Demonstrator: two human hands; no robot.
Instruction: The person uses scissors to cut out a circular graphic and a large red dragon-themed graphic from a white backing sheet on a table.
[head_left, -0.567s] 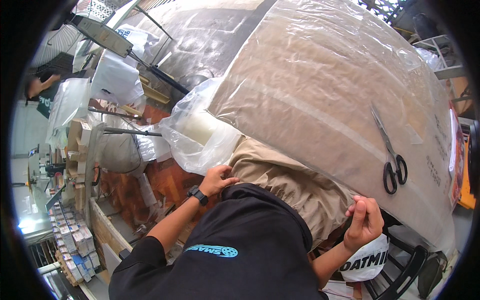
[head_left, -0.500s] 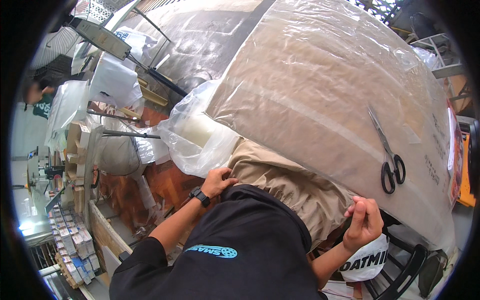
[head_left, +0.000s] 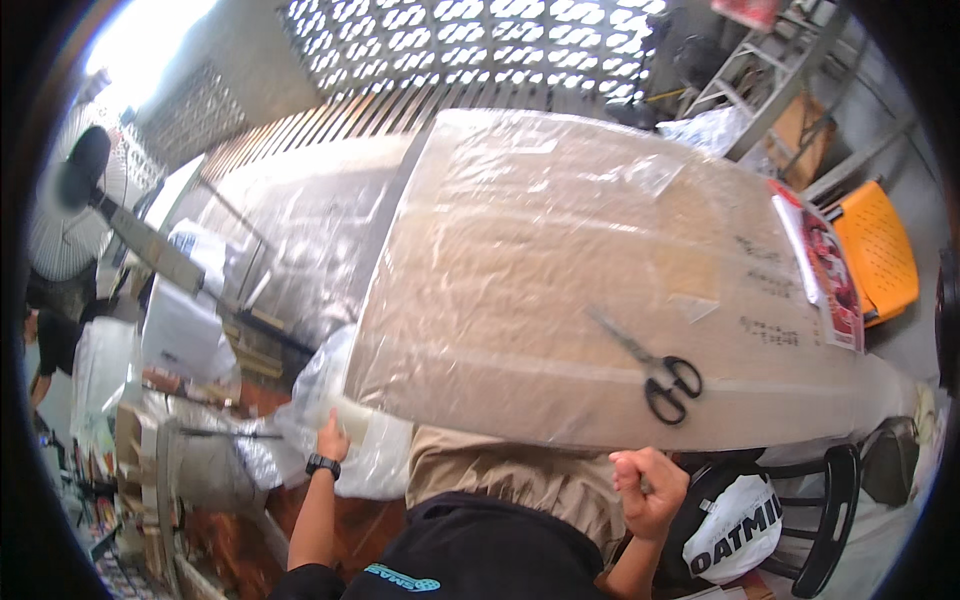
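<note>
My left hand (head_left: 334, 440) is at the clear plastic bag (head_left: 375, 450) beside the table's left front corner. One finger stretches forward over the bag; the other fingers are partly hidden, and no held thing shows. A dark watch (head_left: 323, 464) is on that wrist. My right hand (head_left: 655, 492) is raised at the table's front edge, its fingers curled in a loose fist with nothing visible in them. Ahead of it, scissors (head_left: 652, 370) with black handles lie on the plastic-covered brown tabletop (head_left: 500, 300), blades pointing to the far left.
A black chair (head_left: 835, 510) and a white bag with dark lettering (head_left: 735, 530) are at right. Beyond the table's right side is an orange chair (head_left: 878, 250); red printed sheets (head_left: 835, 285) lie on that edge. A fan (head_left: 75, 230) and boxes (head_left: 130, 440) stand left.
My view has tilted up, showing more of the far wall. My left hand has moved from my lap out to the plastic bag. My right hand stays curled near the table edge.
</note>
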